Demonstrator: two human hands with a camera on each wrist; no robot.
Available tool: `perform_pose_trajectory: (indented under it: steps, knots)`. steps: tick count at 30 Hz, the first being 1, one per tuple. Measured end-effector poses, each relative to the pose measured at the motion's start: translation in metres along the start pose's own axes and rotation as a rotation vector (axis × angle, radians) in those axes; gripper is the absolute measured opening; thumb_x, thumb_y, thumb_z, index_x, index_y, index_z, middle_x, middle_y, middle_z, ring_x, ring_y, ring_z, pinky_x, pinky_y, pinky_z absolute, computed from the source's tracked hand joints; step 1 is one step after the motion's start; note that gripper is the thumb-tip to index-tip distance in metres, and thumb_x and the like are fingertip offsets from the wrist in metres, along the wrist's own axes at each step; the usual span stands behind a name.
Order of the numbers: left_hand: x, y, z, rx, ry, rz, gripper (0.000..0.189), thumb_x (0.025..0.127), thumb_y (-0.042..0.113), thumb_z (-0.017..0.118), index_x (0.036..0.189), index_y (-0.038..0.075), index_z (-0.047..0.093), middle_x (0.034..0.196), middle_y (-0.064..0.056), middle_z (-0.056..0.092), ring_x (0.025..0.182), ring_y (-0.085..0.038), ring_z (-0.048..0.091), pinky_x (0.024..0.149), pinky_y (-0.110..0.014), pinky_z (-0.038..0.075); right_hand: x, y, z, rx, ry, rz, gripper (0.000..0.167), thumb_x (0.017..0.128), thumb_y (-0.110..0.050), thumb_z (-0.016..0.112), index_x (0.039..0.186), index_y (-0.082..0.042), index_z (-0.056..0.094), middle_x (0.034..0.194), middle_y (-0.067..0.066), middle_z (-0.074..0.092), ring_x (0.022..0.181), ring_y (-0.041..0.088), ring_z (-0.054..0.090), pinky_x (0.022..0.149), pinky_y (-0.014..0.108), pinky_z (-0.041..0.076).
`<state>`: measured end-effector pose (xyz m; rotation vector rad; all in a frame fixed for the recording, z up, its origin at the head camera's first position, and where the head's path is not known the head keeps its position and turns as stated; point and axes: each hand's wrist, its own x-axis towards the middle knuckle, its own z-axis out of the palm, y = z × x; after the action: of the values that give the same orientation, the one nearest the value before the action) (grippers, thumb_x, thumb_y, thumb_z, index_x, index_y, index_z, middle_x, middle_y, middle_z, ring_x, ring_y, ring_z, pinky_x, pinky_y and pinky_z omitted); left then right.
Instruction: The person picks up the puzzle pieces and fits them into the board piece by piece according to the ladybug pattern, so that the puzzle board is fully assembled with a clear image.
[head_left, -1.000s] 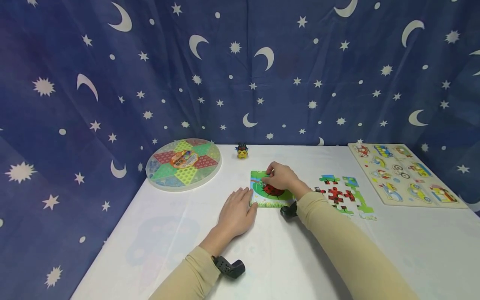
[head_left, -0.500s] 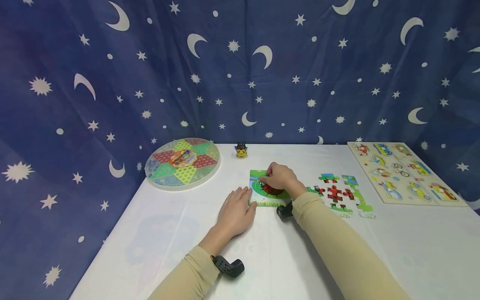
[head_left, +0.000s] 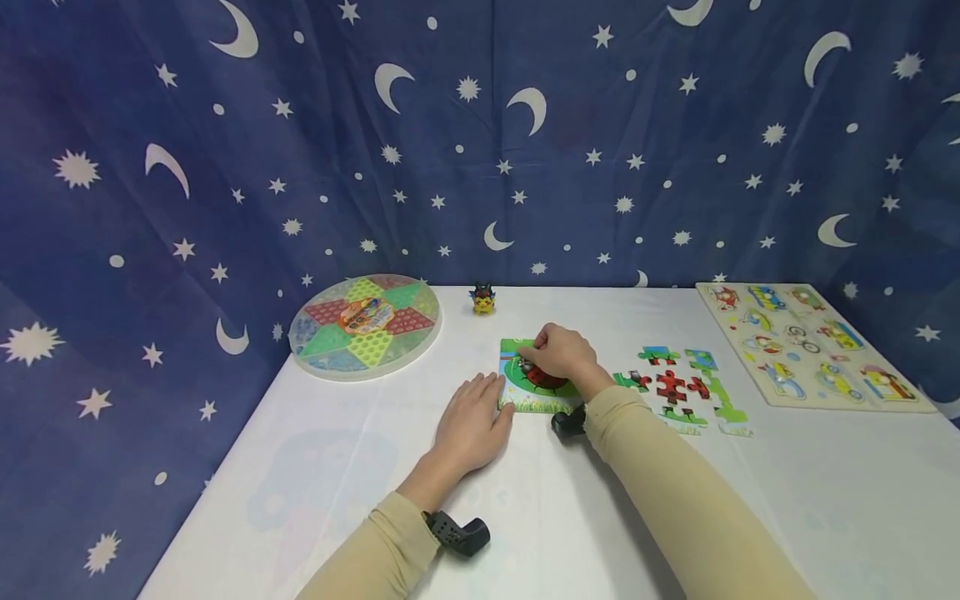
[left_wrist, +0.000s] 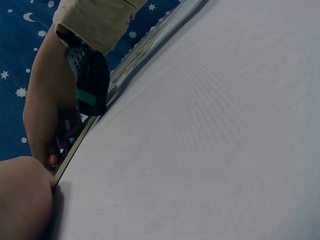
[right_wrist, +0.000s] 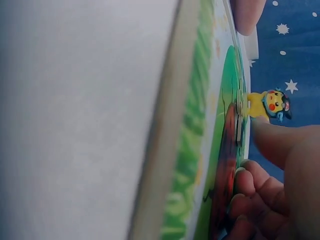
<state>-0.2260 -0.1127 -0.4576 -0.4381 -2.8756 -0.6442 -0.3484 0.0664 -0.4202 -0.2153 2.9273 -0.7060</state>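
A square ladybug jigsaw board (head_left: 534, 405) lies on the white table, green grass along its near edge. My left hand (head_left: 471, 423) rests flat on the table, its fingertips at the board's left edge. Over the upper middle of the board, my right hand (head_left: 564, 354) has its thumb and curled fingers low at the picture. In the right wrist view, a small puzzle piece (right_wrist: 239, 117) stands slightly raised on the board, right at the thumb (right_wrist: 272, 141). The hand covers the board's upper right part in the head view.
Several loose jigsaw pieces (head_left: 671, 388) lie right of the board, some with ladybug red. Farther right is a wooden peg puzzle (head_left: 806, 367). A round Chinese checkers board (head_left: 367, 350) lies at the back left, and a small yellow figurine (head_left: 483, 302) stands at the back.
My right hand has shifted very slightly left over the board, with its fingers still low at the picture. The left hand has stayed in place.
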Motion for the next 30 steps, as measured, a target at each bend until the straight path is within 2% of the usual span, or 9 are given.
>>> perform_pose_trajectory:
  steps: [5,13,22,30]
  knots:
    - [0.002,0.001,0.002,-0.010,-0.008,0.013,0.055,0.107,0.035,0.048,0.152,0.003,0.048,0.155,-0.015,0.047,0.148,-0.031,0.035,0.125,-0.044,0.021,-0.005,0.008,-0.007,0.081,-0.008,-0.001,0.045,0.101,-0.048,0.059,0.112,-0.005,0.064,0.105,0.012,0.065,0.092,0.027,0.059,0.077,0.040,0.054]
    - [0.001,0.000,-0.002,-0.027,0.013,0.011,0.053,0.107,0.034,0.049,0.149,0.002,0.052,0.153,-0.016,0.049,0.147,-0.032,0.037,0.124,-0.044,0.023,-0.012,0.014,-0.022,0.194,-0.064,-0.104,0.042,0.102,-0.040,0.061,0.120,-0.002,0.063,0.116,0.016,0.064,0.106,0.032,0.060,0.092,0.048,0.053]
    - [0.002,0.001,-0.002,-0.015,0.021,-0.002,0.056,0.105,0.039,0.051,0.148,0.002,0.053,0.152,-0.016,0.050,0.147,-0.033,0.037,0.124,-0.045,0.023,-0.020,0.037,-0.041,0.193,-0.037,-0.097,0.038,0.103,-0.036,0.060,0.120,-0.001,0.062,0.116,0.018,0.064,0.102,0.032,0.061,0.084,0.045,0.054]
    - [0.002,-0.001,0.001,-0.001,0.021,-0.009,0.056,0.105,0.041,0.051,0.148,0.006,0.054,0.153,-0.014,0.049,0.147,-0.032,0.037,0.124,-0.045,0.024,-0.024,0.058,-0.056,0.119,-0.044,-0.077,0.037,0.103,-0.035,0.060,0.116,-0.001,0.064,0.110,0.016,0.064,0.094,0.031,0.060,0.077,0.043,0.053]
